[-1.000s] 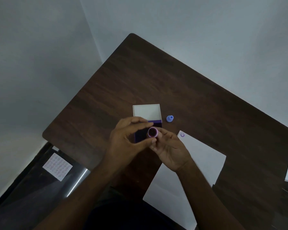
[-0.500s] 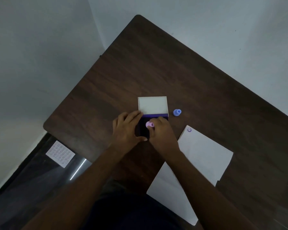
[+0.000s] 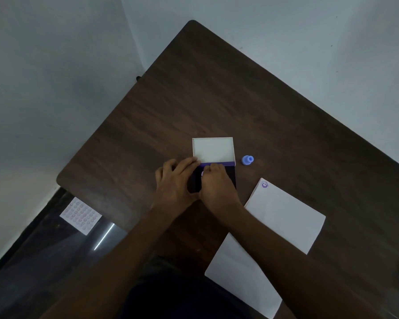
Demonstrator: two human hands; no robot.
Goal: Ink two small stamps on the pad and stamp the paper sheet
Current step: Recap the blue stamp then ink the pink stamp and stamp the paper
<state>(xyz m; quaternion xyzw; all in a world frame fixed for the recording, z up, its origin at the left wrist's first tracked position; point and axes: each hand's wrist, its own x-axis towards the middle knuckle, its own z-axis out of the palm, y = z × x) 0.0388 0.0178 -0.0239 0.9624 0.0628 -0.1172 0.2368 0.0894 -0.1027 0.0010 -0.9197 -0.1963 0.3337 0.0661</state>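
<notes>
The ink pad (image 3: 231,176) lies open mid-table, its white lid (image 3: 212,148) flipped back behind it. My right hand (image 3: 217,187) presses a small pink stamp (image 3: 202,173) down on the dark pad; only a sliver of the stamp shows between my fingers. My left hand (image 3: 174,180) rests flat against the pad's left edge, steadying it. A blue stamp (image 3: 247,160) stands on the table to the right of the lid. The white paper sheet (image 3: 283,215) lies to the right, with one purple smiley print (image 3: 264,184) at its far corner.
A second white sheet (image 3: 242,272) lies nearer me, partly under the first. The dark wooden table (image 3: 217,100) has its left edge near a white wall. A sheet of round stickers (image 3: 80,215) lies on the dark floor at the left.
Both hands dropped from in front of me to the pad. The pink stamp, earlier held face up, is now pressed onto the pad, and my left hand has settled on the pad's edge.
</notes>
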